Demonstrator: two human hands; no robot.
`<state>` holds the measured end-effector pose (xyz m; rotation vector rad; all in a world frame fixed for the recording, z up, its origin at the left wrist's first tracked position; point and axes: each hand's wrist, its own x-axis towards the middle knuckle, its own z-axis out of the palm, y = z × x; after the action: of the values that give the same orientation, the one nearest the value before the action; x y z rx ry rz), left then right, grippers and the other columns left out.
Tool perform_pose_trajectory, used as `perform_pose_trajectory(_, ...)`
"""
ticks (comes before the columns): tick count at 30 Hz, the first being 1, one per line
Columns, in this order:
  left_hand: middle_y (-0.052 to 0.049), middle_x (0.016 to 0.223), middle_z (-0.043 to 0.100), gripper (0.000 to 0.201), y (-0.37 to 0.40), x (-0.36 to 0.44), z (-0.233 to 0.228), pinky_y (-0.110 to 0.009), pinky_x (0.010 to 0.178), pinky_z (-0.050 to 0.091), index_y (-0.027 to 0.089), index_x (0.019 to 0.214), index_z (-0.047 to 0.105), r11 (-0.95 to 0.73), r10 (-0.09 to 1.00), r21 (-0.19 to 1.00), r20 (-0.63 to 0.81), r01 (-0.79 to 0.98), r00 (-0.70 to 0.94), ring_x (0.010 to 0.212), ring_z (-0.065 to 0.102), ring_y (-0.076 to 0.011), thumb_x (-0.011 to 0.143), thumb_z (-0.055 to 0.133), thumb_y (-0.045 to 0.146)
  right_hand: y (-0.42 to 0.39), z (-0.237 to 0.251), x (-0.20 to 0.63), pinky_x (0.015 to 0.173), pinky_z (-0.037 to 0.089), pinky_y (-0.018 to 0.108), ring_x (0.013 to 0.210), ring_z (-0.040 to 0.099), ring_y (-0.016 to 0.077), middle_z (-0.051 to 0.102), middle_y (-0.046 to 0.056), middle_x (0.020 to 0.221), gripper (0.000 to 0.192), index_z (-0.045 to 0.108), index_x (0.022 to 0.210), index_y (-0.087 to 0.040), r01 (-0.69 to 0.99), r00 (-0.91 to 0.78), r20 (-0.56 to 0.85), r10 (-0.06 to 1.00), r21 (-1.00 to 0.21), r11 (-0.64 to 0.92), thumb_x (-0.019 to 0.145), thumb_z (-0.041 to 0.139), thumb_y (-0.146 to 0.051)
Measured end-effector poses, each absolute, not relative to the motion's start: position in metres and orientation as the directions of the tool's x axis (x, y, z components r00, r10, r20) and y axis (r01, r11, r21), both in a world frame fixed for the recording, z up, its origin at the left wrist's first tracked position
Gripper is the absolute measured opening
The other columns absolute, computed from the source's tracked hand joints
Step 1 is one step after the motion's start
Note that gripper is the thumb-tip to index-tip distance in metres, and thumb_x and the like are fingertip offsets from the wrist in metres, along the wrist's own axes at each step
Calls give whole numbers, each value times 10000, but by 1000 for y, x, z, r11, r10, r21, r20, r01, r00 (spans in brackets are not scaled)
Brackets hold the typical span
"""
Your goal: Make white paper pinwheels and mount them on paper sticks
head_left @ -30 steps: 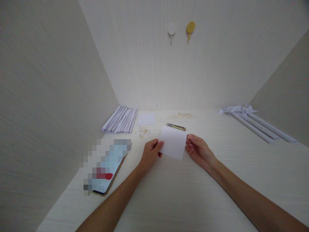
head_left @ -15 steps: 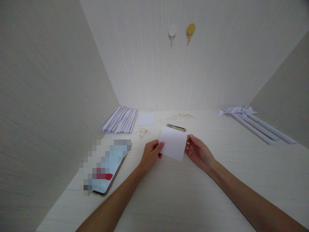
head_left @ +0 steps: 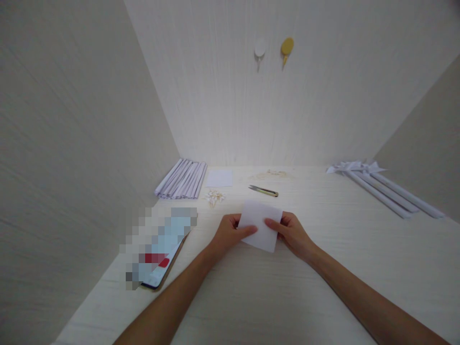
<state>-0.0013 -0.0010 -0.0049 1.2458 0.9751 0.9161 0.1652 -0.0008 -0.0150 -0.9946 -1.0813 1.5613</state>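
Between my two hands is a square white sheet of paper (head_left: 259, 215), tilted slightly and held above the table. My left hand (head_left: 232, 235) grips its left side, thumb flat on the upper face and fingers behind. At the right side my right hand (head_left: 290, 230) pinches it the same way, its thumb pointing inward. The fingers under the paper are mostly hidden. Just beyond the sheet lie small thread snips (head_left: 263, 190) with pale handles.
Rolled paper tubes (head_left: 181, 179) lie in a row at the back left, near a flat white sheet (head_left: 220, 178) and a small heap of rubber bands (head_left: 214, 197). A phone (head_left: 165, 254) lies at left. More tubes with frilled ends (head_left: 383, 189) rest at right. Two hooks (head_left: 286, 46) are on the wall.
My right hand has closed on the paper's right side, with its thumb now on top. The paper has moved nearer to me, uncovering the snips. My left thumb reaches further inward.
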Motion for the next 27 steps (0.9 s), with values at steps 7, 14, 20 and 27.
perform_pose_trajectory(7,-43,722,659,265,-2,-2,-1,-253,597,427,120,752,664,162,944,983,-128,-91,305,617,568,-138,574,668,316,-1,-10,164,526,416,249,542,535,116,636,11,596,219,654,657,-146,-308,-203,-112,973,-936,-172,534,717,-315)
perform_pose_trajectory(14,13,514,542,242,5,-1,-6,-191,446,328,106,579,608,119,962,986,-85,-117,260,455,430,-62,536,678,334,-1,-2,165,561,445,290,563,574,155,667,38,640,244,648,686,-149,-406,-125,-148,981,-894,-187,515,729,-302)
perform_pose_trajectory(20,49,465,451,266,6,-1,-4,-183,435,300,122,509,521,157,967,958,-99,-240,235,429,381,-38,512,686,331,2,-1,168,639,473,319,661,608,193,677,30,677,238,638,724,-175,-490,-73,-177,982,-851,-190,516,725,-253)
perform_pose_trajectory(27,38,499,450,314,5,-4,2,-170,420,289,125,526,491,201,963,925,-126,-323,238,456,384,-37,495,689,367,3,0,172,683,486,360,776,614,241,683,55,739,243,630,752,-191,-458,-59,-155,986,-874,-164,549,703,-301)
